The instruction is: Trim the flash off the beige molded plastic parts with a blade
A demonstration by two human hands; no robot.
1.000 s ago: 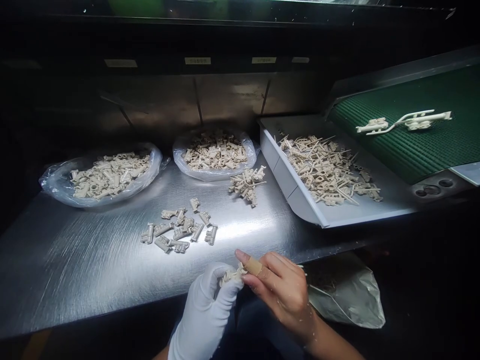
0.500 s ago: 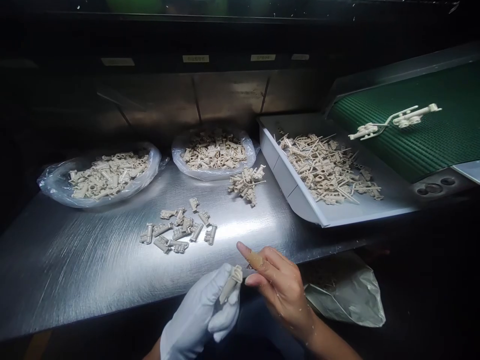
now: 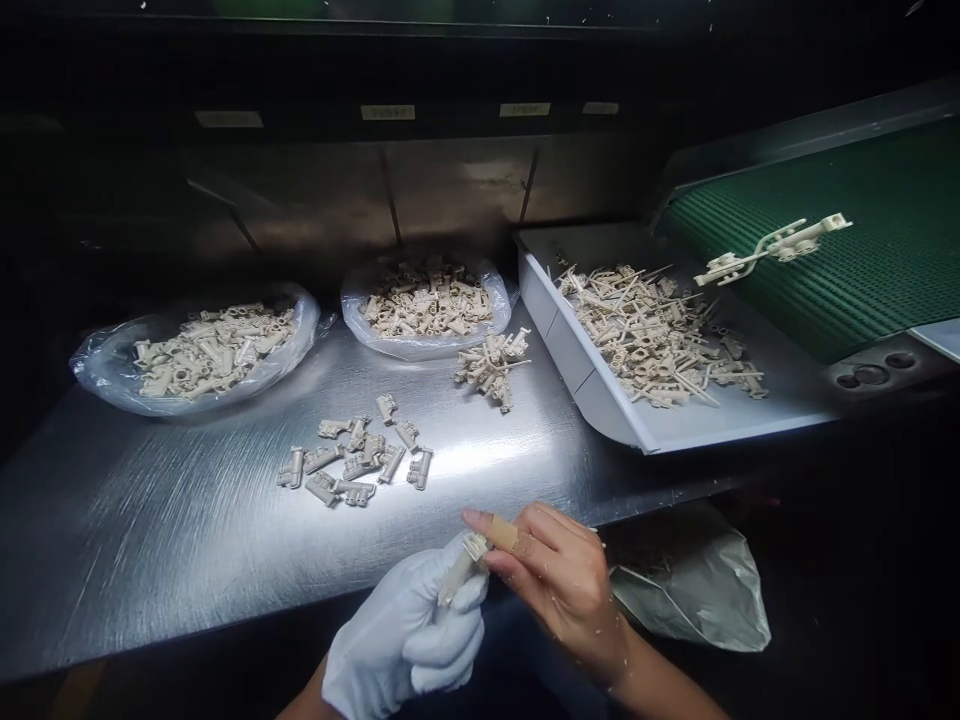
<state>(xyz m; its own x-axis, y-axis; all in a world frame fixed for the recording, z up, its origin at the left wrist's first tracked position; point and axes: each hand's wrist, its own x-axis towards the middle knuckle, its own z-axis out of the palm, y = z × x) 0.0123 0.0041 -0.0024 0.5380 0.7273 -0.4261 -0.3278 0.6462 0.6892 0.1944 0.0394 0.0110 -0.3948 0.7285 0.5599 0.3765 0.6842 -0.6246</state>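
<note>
My left hand point(image 3: 420, 620), in a white glove, is closed around a beige moulded plastic part point(image 3: 457, 575) with a tubular body, held at the table's front edge. At the part's upper end, the index finger and thumb of my bare right hand point(image 3: 559, 575) close on it from the right. A tan bandage point(image 3: 501, 532) wraps that index finger. Several similar loose plastic parts point(image 3: 364, 462) lie on the metal table point(image 3: 202, 520) beyond my left hand. Behind my right hand sits a small cluster of parts point(image 3: 493, 368).
Two clear plastic bags point(image 3: 105, 375) point(image 3: 420, 348) hold heaped parts at the back. A white tray point(image 3: 592, 390) of parts with sprues stands right, below a green conveyor belt point(image 3: 847, 250) carrying a sprued moulding point(image 3: 780, 248). A pale bag point(image 3: 697, 600) sits below the table edge.
My right hand has come left and its index finger and thumb have closed onto the end of the plastic part. On the belt, the sprued moulding has shifted slightly left.
</note>
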